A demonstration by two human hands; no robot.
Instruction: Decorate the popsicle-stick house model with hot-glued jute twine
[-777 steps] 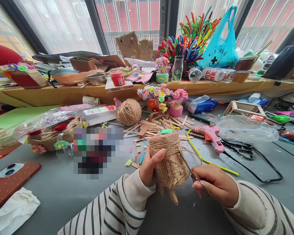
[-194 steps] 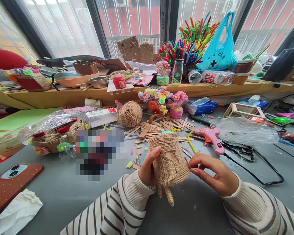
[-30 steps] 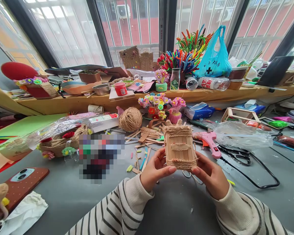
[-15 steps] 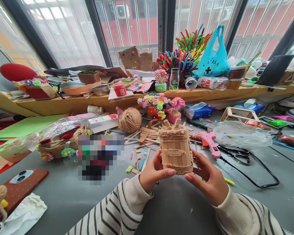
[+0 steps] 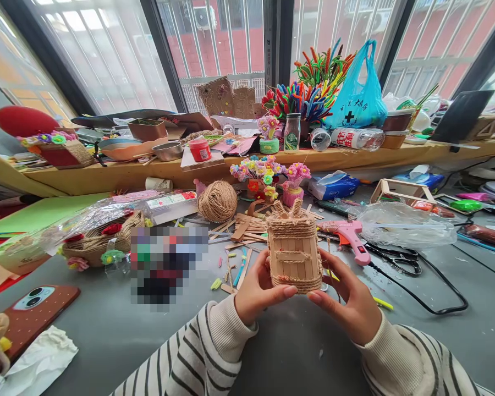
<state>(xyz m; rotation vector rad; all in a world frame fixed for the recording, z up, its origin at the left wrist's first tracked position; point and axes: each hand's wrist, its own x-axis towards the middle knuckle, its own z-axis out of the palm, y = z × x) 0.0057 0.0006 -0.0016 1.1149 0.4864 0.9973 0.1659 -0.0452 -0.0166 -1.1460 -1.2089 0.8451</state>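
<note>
Between my two hands, above the grey table, I hold a small craft-stick basket (image 5: 293,257) upright. Twine is wound around its top and bottom, and a short twine strip crosses its front. Two twine-wrapped pieces stick up behind its rim. My left hand (image 5: 253,289) grips the lower left side, thumb at the bottom edge. My right hand (image 5: 350,300) holds the lower right side, its thumb under the front corner and its other fingers partly hidden behind. A loose strand of twine hangs by the right fingers.
Behind the basket lie craft sticks (image 5: 247,228) and a ball of twine (image 5: 217,201). To the right are a pink glue gun (image 5: 350,236) with its black cord, and scissors (image 5: 396,258). A phone (image 5: 41,313) lies at left. Along the back runs a crowded ledge (image 5: 148,175).
The basket stays in both hands, nearly still. My right fingers have shifted slightly along its right side, and the view has moved a little.
</note>
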